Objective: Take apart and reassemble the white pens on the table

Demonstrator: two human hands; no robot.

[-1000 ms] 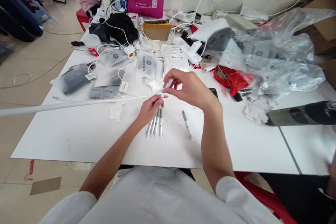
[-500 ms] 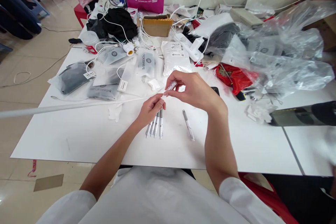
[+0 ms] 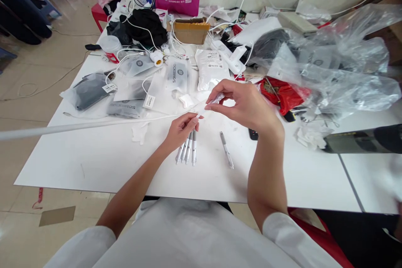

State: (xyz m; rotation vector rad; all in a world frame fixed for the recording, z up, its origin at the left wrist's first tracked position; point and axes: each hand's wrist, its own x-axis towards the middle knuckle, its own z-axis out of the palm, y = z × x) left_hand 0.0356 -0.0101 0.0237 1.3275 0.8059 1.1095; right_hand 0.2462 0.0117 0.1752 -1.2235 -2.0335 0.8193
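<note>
My left hand (image 3: 182, 132) is closed in a pinch on the white end of a slim, pen-like piece (image 3: 202, 109). My right hand (image 3: 243, 106) grips the clear, shiny other end between thumb and fingers; its details are blurred. Under my left hand several white-and-grey pens (image 3: 188, 150) lie side by side, their upper ends partly hidden. One more pen (image 3: 226, 150) lies apart, to the right. A long white cord-like strip (image 3: 78, 127) runs from the left edge of the view toward my left hand.
Packaged items in frosted bags (image 3: 125, 106), a white parcel (image 3: 210, 69), cables and a power strip (image 3: 232, 63) crowd the table's back. Right of them lie a red bag (image 3: 282, 96), clear plastic (image 3: 351, 79) and a dark bottle (image 3: 364, 139). A black object (image 3: 253, 134) shows beside my right wrist.
My right hand has moved a little to the right, away from my left hand, with the clear end in its fingers. More of the white part shows between them. The pens lie unmoved.
</note>
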